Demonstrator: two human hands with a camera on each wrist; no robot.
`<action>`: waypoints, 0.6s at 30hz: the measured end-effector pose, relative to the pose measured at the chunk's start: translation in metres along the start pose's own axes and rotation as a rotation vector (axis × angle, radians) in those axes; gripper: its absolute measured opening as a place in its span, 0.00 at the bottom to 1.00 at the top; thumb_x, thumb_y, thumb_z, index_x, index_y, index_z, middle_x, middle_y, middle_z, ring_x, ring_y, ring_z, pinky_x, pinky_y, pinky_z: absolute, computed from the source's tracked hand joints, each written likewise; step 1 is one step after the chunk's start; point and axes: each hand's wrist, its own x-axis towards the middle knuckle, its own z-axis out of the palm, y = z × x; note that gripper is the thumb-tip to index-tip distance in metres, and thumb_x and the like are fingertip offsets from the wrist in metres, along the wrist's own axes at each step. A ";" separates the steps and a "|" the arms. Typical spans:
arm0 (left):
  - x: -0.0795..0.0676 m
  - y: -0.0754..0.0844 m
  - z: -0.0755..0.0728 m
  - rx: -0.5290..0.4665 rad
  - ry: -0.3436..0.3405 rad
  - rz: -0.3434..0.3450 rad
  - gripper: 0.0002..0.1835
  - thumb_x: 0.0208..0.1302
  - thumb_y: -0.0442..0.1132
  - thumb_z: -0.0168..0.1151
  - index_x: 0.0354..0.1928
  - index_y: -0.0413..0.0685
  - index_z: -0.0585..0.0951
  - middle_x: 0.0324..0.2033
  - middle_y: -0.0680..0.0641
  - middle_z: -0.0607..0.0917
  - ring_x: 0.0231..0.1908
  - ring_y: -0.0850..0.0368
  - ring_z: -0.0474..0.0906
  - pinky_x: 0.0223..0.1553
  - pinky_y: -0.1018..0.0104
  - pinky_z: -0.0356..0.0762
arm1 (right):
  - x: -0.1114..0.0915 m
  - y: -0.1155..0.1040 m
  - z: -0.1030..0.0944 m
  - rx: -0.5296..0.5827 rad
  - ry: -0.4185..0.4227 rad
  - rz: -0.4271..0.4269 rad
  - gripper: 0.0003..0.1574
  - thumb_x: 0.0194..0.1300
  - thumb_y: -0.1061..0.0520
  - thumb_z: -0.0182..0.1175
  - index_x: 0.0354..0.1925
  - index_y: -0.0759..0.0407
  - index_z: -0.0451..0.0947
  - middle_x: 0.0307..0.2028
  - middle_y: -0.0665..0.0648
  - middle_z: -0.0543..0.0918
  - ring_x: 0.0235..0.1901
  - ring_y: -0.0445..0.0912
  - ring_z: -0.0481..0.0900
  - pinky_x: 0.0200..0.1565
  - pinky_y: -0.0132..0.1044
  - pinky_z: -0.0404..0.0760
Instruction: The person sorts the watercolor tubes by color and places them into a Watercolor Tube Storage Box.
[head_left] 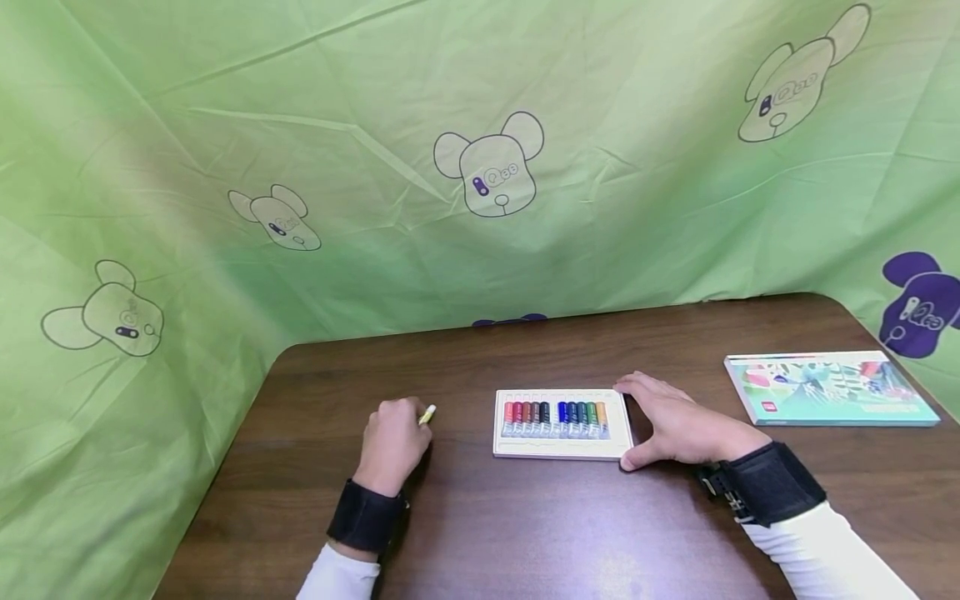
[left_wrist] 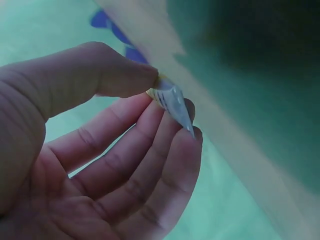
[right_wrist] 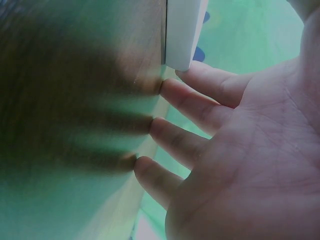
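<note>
My left hand [head_left: 392, 446] pinches a small paint tube [head_left: 427, 414] between thumb and fingers, left of the box. The tube shows a yellow-green band and a white end in the head view; its flattened silvery tail [left_wrist: 175, 105] sticks out past the fingertips in the left wrist view. A white box [head_left: 562, 448] lies flat on the table, with a row of coloured paint tubes [head_left: 528, 417] in it. At its right end my right hand [head_left: 675, 421] grips across the short side, thumb at the near corner, forefinger at the far one. The other right fingertips [right_wrist: 145, 165] rest on the table.
To the right, a turquoise lid-like flat box [head_left: 832, 396] with a floral print lies on the brown wooden table [head_left: 525, 533]. Behind the table hangs a green cloth [head_left: 360, 275] printed with bear heads.
</note>
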 end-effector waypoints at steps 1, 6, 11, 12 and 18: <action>0.002 0.007 0.002 -0.009 0.002 0.012 0.06 0.44 0.30 0.60 0.23 0.50 0.81 0.18 0.52 0.78 0.18 0.54 0.71 0.19 0.58 0.68 | 0.000 0.000 0.000 -0.001 0.001 -0.001 0.67 0.35 0.27 0.69 0.62 0.68 0.64 0.62 0.67 0.68 0.64 0.64 0.62 0.60 0.62 0.61; 0.009 0.045 0.007 -0.073 -0.009 0.066 0.08 0.46 0.30 0.60 0.28 0.48 0.85 0.23 0.51 0.83 0.22 0.55 0.76 0.22 0.60 0.72 | -0.002 0.001 0.000 -0.001 -0.001 0.008 0.67 0.35 0.27 0.69 0.62 0.68 0.64 0.62 0.67 0.68 0.64 0.64 0.62 0.60 0.62 0.61; 0.015 0.083 0.011 -0.145 -0.044 0.140 0.10 0.50 0.31 0.61 0.35 0.45 0.87 0.30 0.48 0.87 0.29 0.56 0.81 0.30 0.62 0.79 | -0.003 0.001 -0.001 0.006 -0.005 0.022 0.67 0.35 0.27 0.69 0.63 0.68 0.64 0.63 0.67 0.67 0.65 0.65 0.59 0.61 0.63 0.59; 0.015 0.090 0.012 -0.155 -0.049 0.159 0.10 0.51 0.32 0.62 0.35 0.45 0.87 0.31 0.48 0.87 0.30 0.56 0.82 0.31 0.62 0.79 | -0.003 0.001 -0.001 0.008 -0.004 0.023 0.67 0.35 0.28 0.69 0.63 0.68 0.64 0.63 0.67 0.67 0.65 0.66 0.59 0.61 0.63 0.59; 0.018 0.136 0.020 -0.169 -0.080 0.277 0.04 0.53 0.35 0.64 0.24 0.51 0.84 0.21 0.57 0.81 0.21 0.66 0.73 0.24 0.68 0.73 | -0.004 0.003 0.000 0.004 0.006 0.014 0.66 0.35 0.29 0.70 0.62 0.68 0.64 0.62 0.68 0.67 0.65 0.65 0.61 0.61 0.62 0.60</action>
